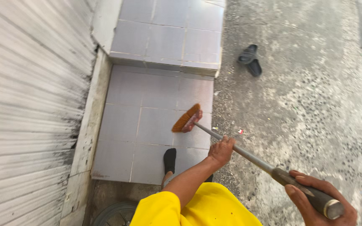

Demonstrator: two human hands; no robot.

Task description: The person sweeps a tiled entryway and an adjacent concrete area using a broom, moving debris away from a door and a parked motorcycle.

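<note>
Sweeping grey tiled step (147, 121), broom (187, 119)

Broom (187, 118) bristles stiff orange plastic on a dull metal handle; tiles (147, 121) smooth, faintly glossy; pavement (306, 104) rough concrete.

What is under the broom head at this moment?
The broom head sits over a grey tiled step, orange bristles angled towards the tiles. The patch of tile directly beneath the bristles is covered, so any dirt there cannot be seen. Both hands grip the handle.
</note>
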